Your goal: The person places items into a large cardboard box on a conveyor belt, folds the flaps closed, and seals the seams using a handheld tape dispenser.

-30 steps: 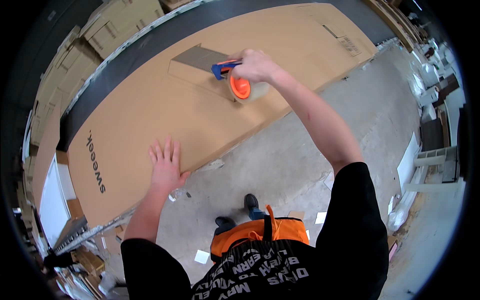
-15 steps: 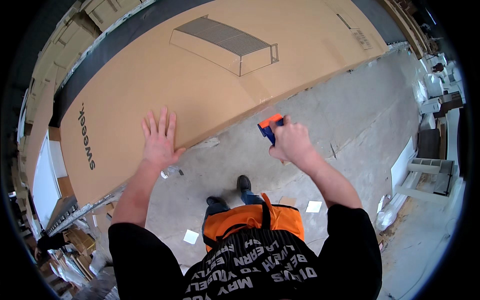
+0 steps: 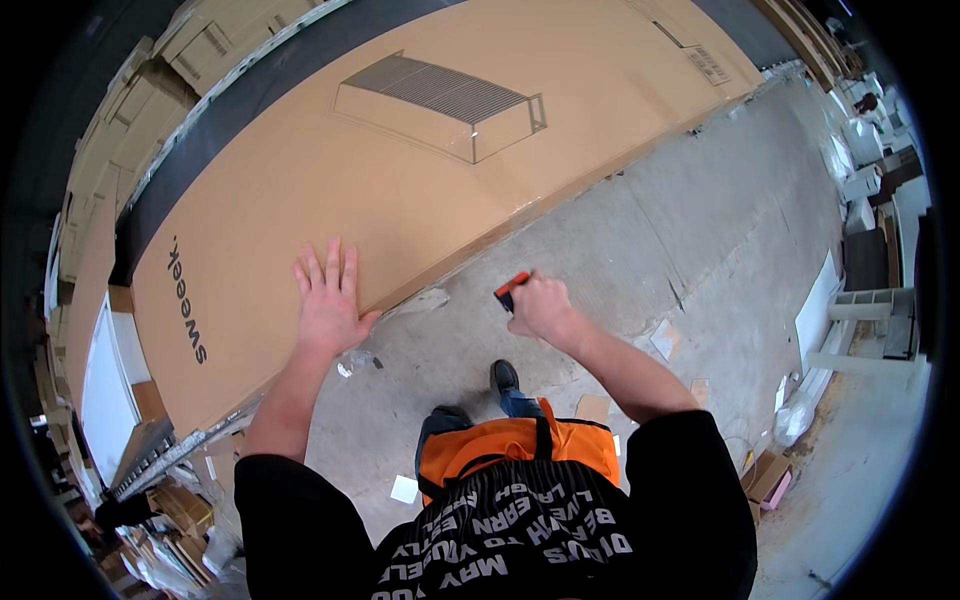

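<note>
A large flat cardboard box [image 3: 420, 190], printed with a line drawing of a slatted piece of furniture, lies across the far side in front of me. My left hand [image 3: 333, 305] rests palm down on its near edge, fingers spread. Off the box, above the concrete floor, my right hand [image 3: 543, 308] is wrapped round a small orange and dark-blue hand tool [image 3: 511, 290]. My fingers hide much of the tool, and its exact kind cannot be made out. A gap separates it from the box's edge.
Beneath my hands is a grey concrete floor [image 3: 600, 250] with paper scraps, a cardboard piece [image 3: 593, 407] and a bit of clear plastic [image 3: 346, 368]. Stacked cartons [image 3: 120, 130] stand at the far left. White panels and furniture parts [image 3: 862, 340] lie along the right.
My right hand and the tool have moved left and nearer to me, away from the box's edge. The left hand stays flat on the box. The whole view has shifted slightly.
</note>
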### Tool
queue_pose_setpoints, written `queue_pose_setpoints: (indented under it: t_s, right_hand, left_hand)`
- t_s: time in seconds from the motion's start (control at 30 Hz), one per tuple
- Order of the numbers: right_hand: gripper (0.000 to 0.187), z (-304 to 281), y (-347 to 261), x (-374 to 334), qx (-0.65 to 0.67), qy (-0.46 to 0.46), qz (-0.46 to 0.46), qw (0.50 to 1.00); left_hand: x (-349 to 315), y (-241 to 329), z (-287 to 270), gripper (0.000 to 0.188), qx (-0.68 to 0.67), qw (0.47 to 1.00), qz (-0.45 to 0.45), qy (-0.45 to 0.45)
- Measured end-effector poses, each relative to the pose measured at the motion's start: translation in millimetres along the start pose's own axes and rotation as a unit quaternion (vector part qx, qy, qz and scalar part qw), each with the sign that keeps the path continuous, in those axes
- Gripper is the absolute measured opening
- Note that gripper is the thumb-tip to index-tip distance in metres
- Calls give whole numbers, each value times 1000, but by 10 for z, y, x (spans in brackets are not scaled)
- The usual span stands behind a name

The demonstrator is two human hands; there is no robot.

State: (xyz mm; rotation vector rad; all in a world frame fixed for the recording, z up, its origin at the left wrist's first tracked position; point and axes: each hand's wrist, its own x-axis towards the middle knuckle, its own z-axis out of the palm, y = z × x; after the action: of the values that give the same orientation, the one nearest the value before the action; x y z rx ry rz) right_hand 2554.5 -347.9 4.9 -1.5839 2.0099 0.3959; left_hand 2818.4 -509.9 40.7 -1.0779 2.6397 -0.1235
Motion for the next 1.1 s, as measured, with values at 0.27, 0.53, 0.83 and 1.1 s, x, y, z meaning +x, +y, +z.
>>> queue_pose_setpoints:
  t_s: [0.27,0.53,0.83,1.1]
  right_hand:
    - [48,-108,-498,-555,173,240,-78,952]
    - [43,-1652,-1382,-9,111,462,-75,877]
    - [40,-1831,-1778,453,-7,213,29,977]
    - [32,-828,-1493,-417,-24,195,26,980]
  left_hand:
    - [-16,-57,22,115,-74,997,5,30]
    - [7,-63,55,123,-204,973,-41,99]
    - [4,13,180,121,-201,962,-64,171]
    - [-23,-137,-68,112,-171,976,100,88]
